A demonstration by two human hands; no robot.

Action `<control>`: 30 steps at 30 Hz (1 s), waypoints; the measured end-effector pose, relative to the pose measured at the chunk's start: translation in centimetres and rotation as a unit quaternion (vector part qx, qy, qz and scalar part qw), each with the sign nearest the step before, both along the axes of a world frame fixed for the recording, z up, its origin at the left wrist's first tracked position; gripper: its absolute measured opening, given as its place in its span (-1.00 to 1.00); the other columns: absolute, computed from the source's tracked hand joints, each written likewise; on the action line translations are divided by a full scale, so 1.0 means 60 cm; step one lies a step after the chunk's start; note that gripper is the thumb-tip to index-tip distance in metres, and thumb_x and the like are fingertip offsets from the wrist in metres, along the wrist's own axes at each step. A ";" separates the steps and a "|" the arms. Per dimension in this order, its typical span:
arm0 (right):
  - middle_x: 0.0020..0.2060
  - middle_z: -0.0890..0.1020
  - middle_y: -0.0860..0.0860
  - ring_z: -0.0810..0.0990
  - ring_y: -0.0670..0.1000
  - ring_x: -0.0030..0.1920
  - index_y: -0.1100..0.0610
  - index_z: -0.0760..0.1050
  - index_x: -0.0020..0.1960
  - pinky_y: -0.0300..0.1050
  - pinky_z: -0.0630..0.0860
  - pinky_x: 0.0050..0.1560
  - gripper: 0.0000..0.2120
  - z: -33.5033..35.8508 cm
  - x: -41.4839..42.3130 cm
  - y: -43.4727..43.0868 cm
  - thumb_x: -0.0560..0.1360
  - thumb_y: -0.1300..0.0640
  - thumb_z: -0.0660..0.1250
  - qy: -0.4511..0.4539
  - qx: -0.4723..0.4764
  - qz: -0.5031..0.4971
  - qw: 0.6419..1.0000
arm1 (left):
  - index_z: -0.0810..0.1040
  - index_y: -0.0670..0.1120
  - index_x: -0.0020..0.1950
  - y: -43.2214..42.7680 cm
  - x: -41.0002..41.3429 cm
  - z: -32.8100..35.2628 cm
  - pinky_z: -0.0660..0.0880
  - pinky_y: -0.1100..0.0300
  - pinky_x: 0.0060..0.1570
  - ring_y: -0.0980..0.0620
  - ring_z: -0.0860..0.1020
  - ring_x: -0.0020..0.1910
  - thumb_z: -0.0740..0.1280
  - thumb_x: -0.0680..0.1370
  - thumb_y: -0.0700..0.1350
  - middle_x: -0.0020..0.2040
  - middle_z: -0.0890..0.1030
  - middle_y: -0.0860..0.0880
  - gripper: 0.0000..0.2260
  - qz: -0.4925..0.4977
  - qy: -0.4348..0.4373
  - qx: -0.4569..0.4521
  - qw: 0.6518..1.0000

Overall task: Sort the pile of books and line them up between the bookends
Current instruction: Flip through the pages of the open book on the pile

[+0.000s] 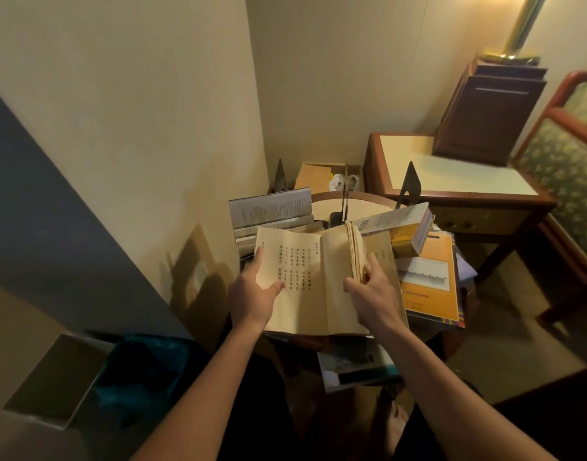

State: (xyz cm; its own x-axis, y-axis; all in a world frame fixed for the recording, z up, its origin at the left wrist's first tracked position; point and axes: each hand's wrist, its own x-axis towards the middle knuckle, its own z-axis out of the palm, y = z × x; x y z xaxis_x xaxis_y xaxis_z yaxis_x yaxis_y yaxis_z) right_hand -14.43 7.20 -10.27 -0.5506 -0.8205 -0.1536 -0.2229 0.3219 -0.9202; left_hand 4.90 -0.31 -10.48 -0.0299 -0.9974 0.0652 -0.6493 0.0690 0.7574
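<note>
Left bookend (280, 177) seen upright at bench (368, 197) rear, near wall. Left hand (252, 296) curled round left edge of open book (302, 294), thumb laid on page. Book held over pile at bench centre. Right hand (375, 297): pages pinched upright between thumb and fingers (373, 261). Yellow book (407, 239) and orange book (430, 287) piled just beside. Right bookend (411, 184) stood behind.

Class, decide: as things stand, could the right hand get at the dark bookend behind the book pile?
Probably not yet: the right hand holds pages of the open book, and the tilted yellow book lies between it and the bookend.
</note>
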 end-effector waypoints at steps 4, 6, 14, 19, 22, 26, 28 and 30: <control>0.07 0.59 0.00 0.62 0.02 0.07 -0.14 0.37 0.27 -0.16 0.60 -0.23 -0.58 0.038 0.003 -0.002 0.52 0.20 0.36 -0.059 -0.060 0.032 0.996 | 0.45 0.04 0.47 -0.006 0.003 0.018 0.51 0.52 -0.20 0.03 0.62 0.08 0.49 0.51 -0.19 0.31 0.60 -0.08 -0.45 -0.008 0.075 0.026 0.997; 0.07 0.59 -0.03 0.63 -0.01 0.08 -0.18 0.35 0.23 -0.20 0.61 -0.22 -0.60 0.057 0.013 -0.006 0.54 0.21 0.35 -0.061 -0.092 0.063 0.992 | 0.49 0.04 0.43 -0.012 0.002 0.023 0.47 0.54 -0.29 0.11 0.59 0.01 0.45 0.54 -0.19 0.35 0.57 -0.08 -0.53 -0.019 0.087 0.034 0.995; 0.47 0.39 -0.04 0.37 -0.09 0.38 -0.01 0.07 0.62 -0.13 0.42 0.27 -0.20 0.086 0.094 -0.014 0.53 -0.07 0.42 0.094 -0.086 0.177 0.976 | 0.48 0.07 0.44 -0.022 -0.008 0.048 0.54 0.38 -0.09 0.11 0.56 0.18 0.25 0.67 -0.04 0.33 0.57 0.06 -0.68 -0.022 0.161 0.055 0.985; 0.49 0.41 0.03 0.44 0.04 0.40 -0.03 0.10 0.63 -0.04 0.42 0.33 -0.37 0.058 0.100 -0.022 0.63 -0.07 0.26 0.168 -0.032 0.247 0.954 | 0.42 0.07 0.49 -0.018 -0.015 0.051 0.61 0.01 0.15 0.04 0.59 0.19 0.33 0.59 0.15 0.29 0.61 0.06 -0.52 -0.021 0.203 0.086 0.975; 0.34 0.56 0.09 0.57 0.04 0.22 -0.03 0.22 0.58 -0.10 0.56 0.13 -0.51 0.045 0.083 -0.029 0.67 0.12 0.17 0.192 -0.032 0.290 0.937 | 0.32 0.05 0.56 -0.020 -0.015 0.035 0.61 -0.05 0.15 0.00 0.56 0.26 0.46 0.51 0.08 0.34 0.57 0.03 -0.35 -0.051 0.186 0.087 0.977; 0.47 0.44 0.03 0.41 0.09 0.46 0.00 0.28 0.56 0.01 0.42 0.39 -0.44 0.017 0.044 -0.043 0.59 0.27 0.23 0.314 -0.045 0.279 0.906 | 0.29 0.06 0.57 -0.033 -0.013 0.008 0.65 0.02 0.05 -0.01 0.57 0.22 0.53 0.47 -0.03 0.34 0.57 -0.02 -0.28 -0.057 0.138 0.075 0.986; 0.58 0.23 -0.01 0.13 0.14 0.59 -0.05 0.23 0.58 0.15 0.08 0.55 -0.44 0.006 0.027 -0.053 0.61 0.16 0.24 0.378 -0.013 0.274 0.884 | 0.28 0.03 0.58 -0.041 -0.013 -0.004 0.64 0.07 0.04 0.00 0.58 0.21 0.54 0.46 -0.06 0.32 0.58 -0.03 -0.25 -0.050 0.120 0.063 0.989; 0.62 0.07 -0.02 -0.07 0.18 0.61 -0.11 0.15 0.59 0.19 -0.20 0.53 -0.48 -0.003 0.012 -0.064 0.66 -0.01 0.16 0.406 0.036 0.287 0.867 | 0.26 0.03 0.58 -0.048 -0.013 -0.014 0.64 0.08 0.04 0.04 0.60 0.18 0.54 0.46 -0.06 0.29 0.60 -0.02 -0.24 -0.048 0.106 0.058 0.992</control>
